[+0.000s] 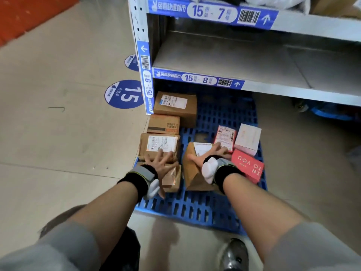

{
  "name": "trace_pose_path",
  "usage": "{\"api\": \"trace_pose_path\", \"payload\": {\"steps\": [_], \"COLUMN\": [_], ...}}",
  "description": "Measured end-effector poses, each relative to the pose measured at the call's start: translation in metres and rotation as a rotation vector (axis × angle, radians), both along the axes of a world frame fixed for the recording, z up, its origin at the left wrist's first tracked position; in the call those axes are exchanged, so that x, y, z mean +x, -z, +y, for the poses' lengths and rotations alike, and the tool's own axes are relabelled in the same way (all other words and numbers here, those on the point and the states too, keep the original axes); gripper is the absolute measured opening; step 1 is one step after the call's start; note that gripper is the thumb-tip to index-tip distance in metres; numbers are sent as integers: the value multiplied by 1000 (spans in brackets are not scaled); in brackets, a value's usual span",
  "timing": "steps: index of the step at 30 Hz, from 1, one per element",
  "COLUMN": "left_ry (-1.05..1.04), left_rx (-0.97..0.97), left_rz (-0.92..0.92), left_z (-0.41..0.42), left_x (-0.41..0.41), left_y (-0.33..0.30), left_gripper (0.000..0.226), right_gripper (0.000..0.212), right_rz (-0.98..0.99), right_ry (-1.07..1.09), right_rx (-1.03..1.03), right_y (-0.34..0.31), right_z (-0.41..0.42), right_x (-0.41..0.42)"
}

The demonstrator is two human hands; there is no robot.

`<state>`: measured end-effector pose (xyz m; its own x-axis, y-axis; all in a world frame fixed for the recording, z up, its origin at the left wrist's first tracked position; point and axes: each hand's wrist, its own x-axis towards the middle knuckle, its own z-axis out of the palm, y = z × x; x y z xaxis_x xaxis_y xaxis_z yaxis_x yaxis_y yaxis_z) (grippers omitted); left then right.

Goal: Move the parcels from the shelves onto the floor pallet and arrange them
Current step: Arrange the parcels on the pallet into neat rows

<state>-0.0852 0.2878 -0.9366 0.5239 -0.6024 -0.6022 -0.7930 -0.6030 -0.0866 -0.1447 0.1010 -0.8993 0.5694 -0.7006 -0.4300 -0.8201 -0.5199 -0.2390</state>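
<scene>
A blue slatted floor pallet (205, 210) lies under the metal shelves. Several parcels sit on it. Down its left side runs a column of brown cartons, the farthest (175, 106) with a white label, the nearest (172, 180) partly under my left hand (160, 167). That hand is spread flat, fingers straight, over the nearest carton and the labelled carton (158, 143) behind it. My right hand (207, 155) lies with straight fingers on top of a tilted brown box (192, 173) in the middle. On the right sit a red box (248, 165), a white box (248, 137) and a pink labelled box (224, 136).
The shelf board labelled 15-8 (234, 61) above the pallet holds nothing in view. Bags and a carton sit on the shelf above, at the frame's top. A shelf upright (144, 75) stands at the pallet's left corner. A round blue floor sticker (125, 94) marks the tiled aisle. My shoe (234, 255) is near the pallet's front edge.
</scene>
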Motion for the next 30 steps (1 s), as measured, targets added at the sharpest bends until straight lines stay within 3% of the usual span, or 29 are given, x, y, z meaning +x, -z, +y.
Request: {"api": "trace_pose_path", "payload": {"steps": [3,5,8,12,14,16,19,23,26,30], "left_ry": [47,51,7,67,90,65,-196,-862,-1194,-1267], "left_rx": [93,89,16,-6,-30,-144,-536,-1057,-1197,-1115], "left_rz": [-57,-78,-72,-55,-8,62,141,129,190,229], "left_z": [-1,-4,-4,-1,2,2,1,8,16,4], "left_x": [-4,-8,-4,6,18,27,43,88,124,148], "left_y": [6,-3,-6,-5,1,3,-7,-25,-14,5], "left_gripper": [127,106,69,83,91,87,61,33,31,53], "right_gripper": [148,146,123,81,86,86,69,21,32,55], "right_rz": [56,91,51,262,230,73,-83,-120,-168,-255], "right_ry": [-41,-64,-167,-289,-297,-257,-265,-266,-189,-18], "right_rx": [58,141,215,260,76,-34,96,219,352,422], "right_y": [19,21,1,-24,-32,-34,-33,-17,3,37], "right_z": [18,21,14,-5,-7,-4,9,19,15,4], "right_x": [-1,0,-6,5,23,50,101,140,148,158]}}
